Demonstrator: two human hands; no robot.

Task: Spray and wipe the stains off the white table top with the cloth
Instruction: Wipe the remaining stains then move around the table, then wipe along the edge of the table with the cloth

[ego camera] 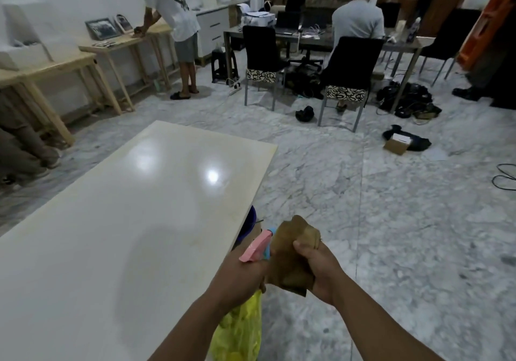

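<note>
While the white worktop (117, 221) lies glossy and bare off to the left of both hands, the person stands at its right edge with arms stretched forward over the marble floor (391, 221). The left hand (240, 274) is curled tight around the neck of a spray bottle (258, 244); the pink trigger head with its blue collar pokes out above the knuckles, pointing left toward the worktop, and the bottle body is hidden below the hand. Just right of it, touching or nearly so, the right hand (321, 268) is clenched on a crumpled brown cloth (293, 251), fingers wrapped over the bunched fabric, which rises above the fist and hangs a little beneath it. Directly under the left wrist hangs a yellow plastic bag (240, 330); what holds it I cannot tell. Beyond the left hand, tucked under the worktop's edge, a dark blue rounded object (250, 221) shows in part. Far past both hands, one person (170, 19) bends over a wooden side table and another (357, 22) sits in a black chair at a cluttered desk.
</note>
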